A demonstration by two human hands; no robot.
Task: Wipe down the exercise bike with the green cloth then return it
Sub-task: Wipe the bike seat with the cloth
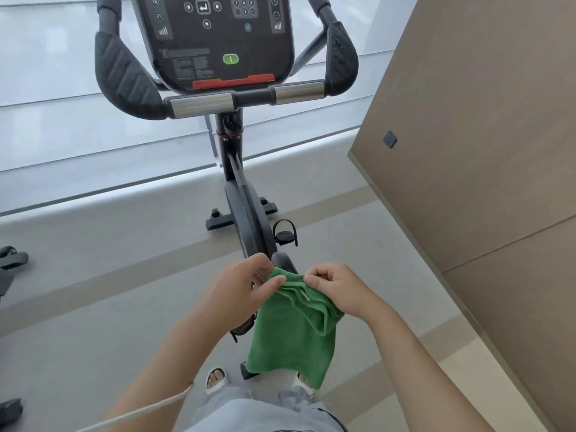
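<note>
Above the bike's saddle, both hands pinch one green cloth (293, 328) by its top edge: left hand (241, 288) at the left corner, right hand (338, 289) at the right, cloth hanging folded. One exercise bike (246, 194) ahead; its console (215, 39) shows "10" and "21", fine print unreadable. Two sandalled feet below.

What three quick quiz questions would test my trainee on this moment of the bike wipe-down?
1. True or false: the folded green terry cloth lies on the black bike console.
2. Which hands pinch the cloth's top edge? A) left only B) right only C) both
3. What colour is the strip along the console's lower edge?

Key: 1 false, the cloth hangs from the fingers; 2 C, left hand and right hand; 3 red.
</note>
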